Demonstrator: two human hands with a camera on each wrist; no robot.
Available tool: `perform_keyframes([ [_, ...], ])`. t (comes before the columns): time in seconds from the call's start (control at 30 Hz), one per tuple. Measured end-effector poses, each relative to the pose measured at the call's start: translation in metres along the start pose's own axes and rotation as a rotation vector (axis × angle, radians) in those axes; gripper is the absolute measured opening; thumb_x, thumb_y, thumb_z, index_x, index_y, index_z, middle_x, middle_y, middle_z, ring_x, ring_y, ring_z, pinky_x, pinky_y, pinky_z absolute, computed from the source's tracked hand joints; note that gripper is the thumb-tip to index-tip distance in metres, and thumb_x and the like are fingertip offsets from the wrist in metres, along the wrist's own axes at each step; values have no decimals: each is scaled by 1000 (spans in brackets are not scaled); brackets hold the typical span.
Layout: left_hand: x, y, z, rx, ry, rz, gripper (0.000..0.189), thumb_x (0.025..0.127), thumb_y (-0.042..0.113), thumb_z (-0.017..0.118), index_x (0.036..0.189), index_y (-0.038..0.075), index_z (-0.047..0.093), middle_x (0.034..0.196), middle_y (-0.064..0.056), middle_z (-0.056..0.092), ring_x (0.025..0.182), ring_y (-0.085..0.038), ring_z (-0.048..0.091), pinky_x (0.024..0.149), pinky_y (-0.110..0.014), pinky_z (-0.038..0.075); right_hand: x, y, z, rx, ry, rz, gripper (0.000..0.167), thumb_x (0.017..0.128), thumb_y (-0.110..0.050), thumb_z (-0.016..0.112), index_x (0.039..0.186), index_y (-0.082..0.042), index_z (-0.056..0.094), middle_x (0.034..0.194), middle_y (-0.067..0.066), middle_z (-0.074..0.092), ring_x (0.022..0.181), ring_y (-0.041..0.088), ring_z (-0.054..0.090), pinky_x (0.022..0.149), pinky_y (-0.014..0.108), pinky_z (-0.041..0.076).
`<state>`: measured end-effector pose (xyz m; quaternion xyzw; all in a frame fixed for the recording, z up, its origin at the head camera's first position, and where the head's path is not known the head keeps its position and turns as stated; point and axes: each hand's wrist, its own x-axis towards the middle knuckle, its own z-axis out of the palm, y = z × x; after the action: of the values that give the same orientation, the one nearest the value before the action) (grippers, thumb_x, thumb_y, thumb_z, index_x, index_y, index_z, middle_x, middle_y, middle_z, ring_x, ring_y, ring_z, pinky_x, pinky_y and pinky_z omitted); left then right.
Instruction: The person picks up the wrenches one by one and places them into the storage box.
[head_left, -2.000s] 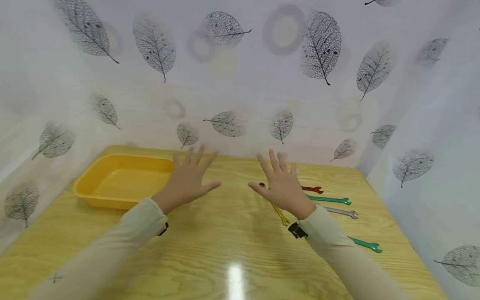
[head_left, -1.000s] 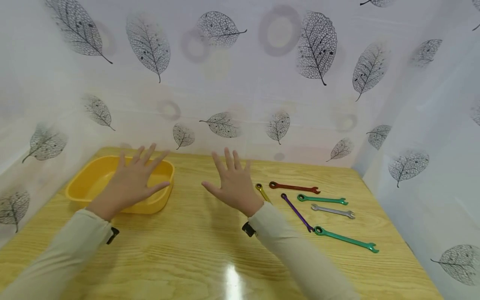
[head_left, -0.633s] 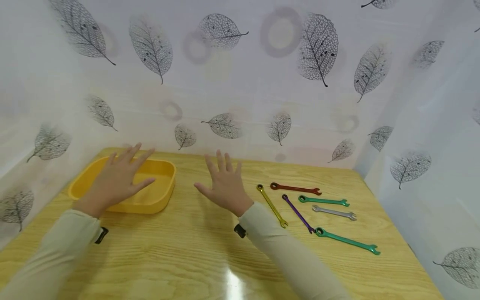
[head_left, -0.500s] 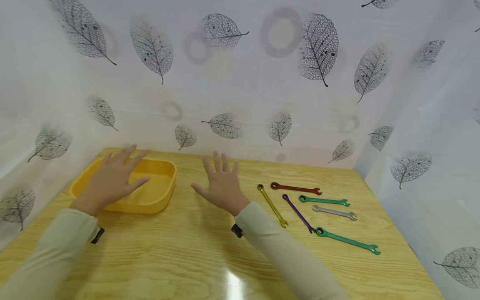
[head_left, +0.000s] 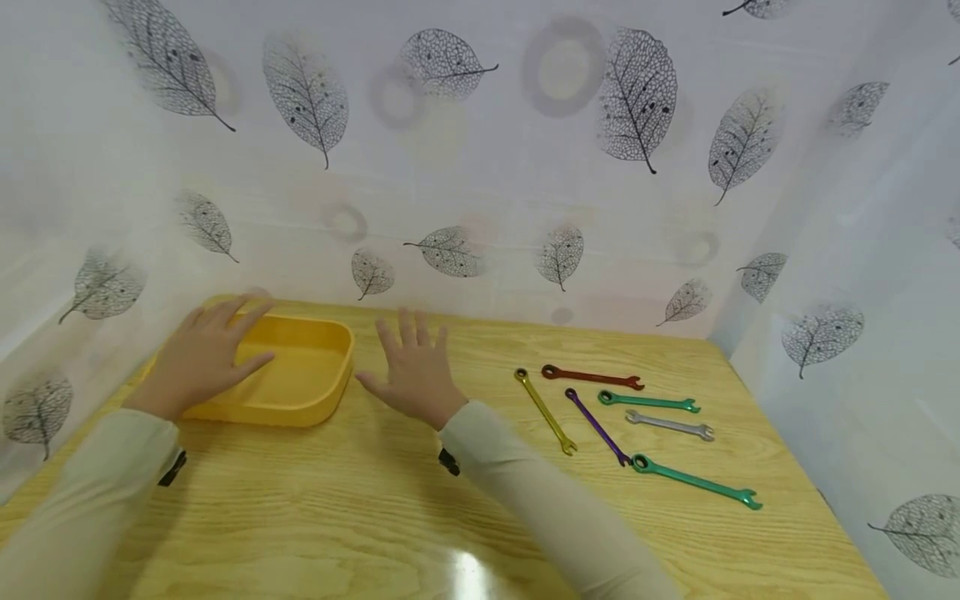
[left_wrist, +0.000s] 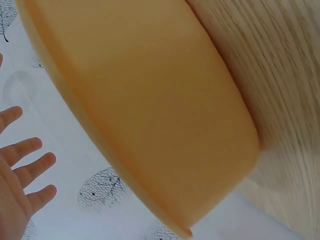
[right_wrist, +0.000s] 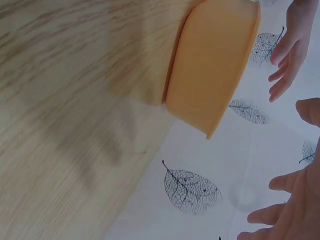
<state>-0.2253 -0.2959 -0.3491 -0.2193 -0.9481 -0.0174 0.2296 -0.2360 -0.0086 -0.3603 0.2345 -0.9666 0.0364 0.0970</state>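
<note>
My left hand hovers with fingers spread over the left side of a yellow plastic basin, which overlaps it in the head view. The left wrist view shows the basin's outer wall with the fingers above its rim, holding nothing. My right hand, fingers also spread, is in the air just right of the basin. In the right wrist view this right hand holds nothing, and the left hand shows beyond it above the basin.
On the wooden table's right lie several combination wrenches: yellow, purple, red, a smaller green, silver and a larger green. A leaf-patterned curtain stands behind and at both sides.
Both hands have moved left, the left one from the basin's right edge to over its left side, the right one away from the wrenches toward the basin. The basin and wrenches stay put.
</note>
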Motion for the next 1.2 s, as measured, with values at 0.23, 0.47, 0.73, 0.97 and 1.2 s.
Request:
perform_keyframes([
  [0.23, -8, -17, 4, -23, -135, -88, 72, 87, 46, 59, 144, 11, 34, 140, -30, 36, 125, -47, 36, 101, -66, 22, 10, -19, 5, -70, -21, -13, 80, 87, -69, 36, 151, -25, 16, 157, 10, 18, 145, 33, 18, 109, 61, 22],
  [0.47, -15, -37, 6, -21, -181, -110, 68, 86, 43, 61, 138, 5, 42, 139, -32, 37, 125, -47, 37, 101, -66, 23, 21, -36, 3, -84, -24, -18, 79, 87, -70, 32, 151, -26, 15, 158, 9, 17, 145, 31, 18, 110, 59, 23],
  [0.73, -16, -55, 12, -47, -209, -86, 64, 86, 36, 63, 137, 2, 42, 138, -36, 37, 120, -52, 40, 97, -65, 29, 33, -52, 6, -129, -10, -25, 79, 87, -70, 31, 151, -25, 16, 157, 9, 18, 144, 30, 21, 110, 55, 27],
  [0.97, -16, -68, 21, -52, -233, -85, 64, 88, 34, 61, 137, -2, 40, 136, -39, 35, 115, -56, 43, 94, -64, 35, 45, -65, 17, -178, -12, -36, 79, 87, -71, 29, 151, -26, 16, 157, 7, 18, 145, 28, 21, 111, 52, 27],
  [1.2, -21, -80, 28, -95, -365, -149, 72, 94, 41, 50, 146, 0, 24, 140, -40, 27, 118, -60, 37, 92, -66, 36, 49, -77, 23, -207, -64, -13, 76, 89, -69, 28, 151, -28, 13, 159, 6, 12, 146, 27, 16, 113, 49, 24],
])
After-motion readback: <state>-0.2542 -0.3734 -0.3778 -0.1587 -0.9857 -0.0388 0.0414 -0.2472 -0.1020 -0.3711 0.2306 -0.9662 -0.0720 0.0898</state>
